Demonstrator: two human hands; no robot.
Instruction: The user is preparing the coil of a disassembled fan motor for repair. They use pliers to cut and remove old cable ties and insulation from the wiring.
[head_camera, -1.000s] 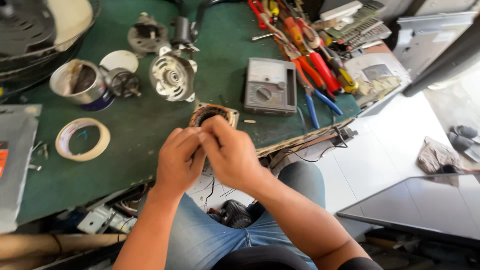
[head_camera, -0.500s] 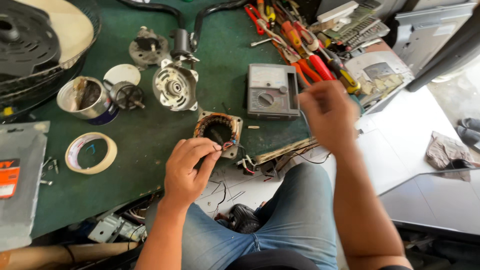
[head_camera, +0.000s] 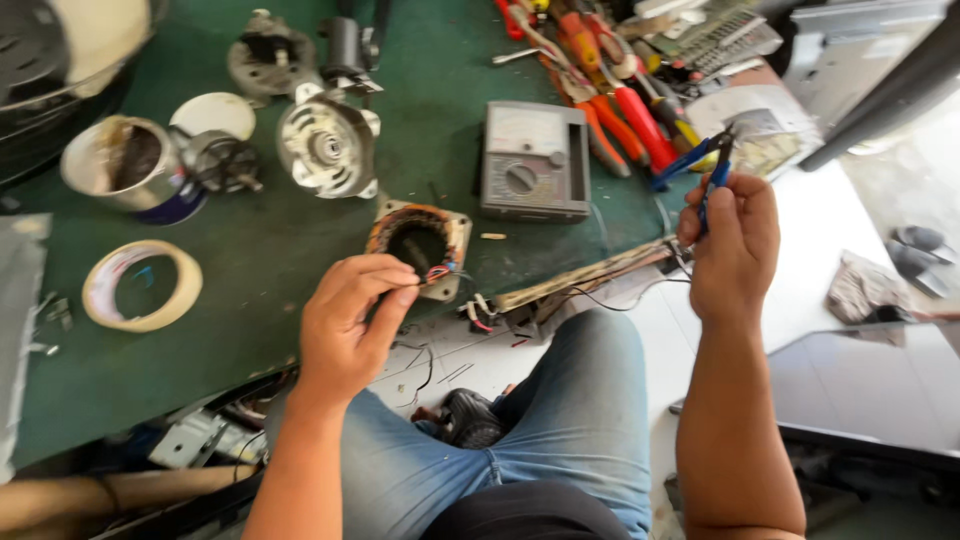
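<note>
Green bench top (head_camera: 280, 270); motor stator (head_camera: 420, 245) at its edge
Your left hand (head_camera: 350, 325) pinches the stator's wires (head_camera: 437, 272); your right hand (head_camera: 735, 245) grips blue-handled cutters (head_camera: 712, 175) off the bench

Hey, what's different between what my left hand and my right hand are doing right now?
The left hand is low at the table edge, pinching thin wires at the stator; the right hand is raised off to the side, clear of the table. The left hand has no tool; the right hand grips blue-handled pliers. Both are bare.
</note>
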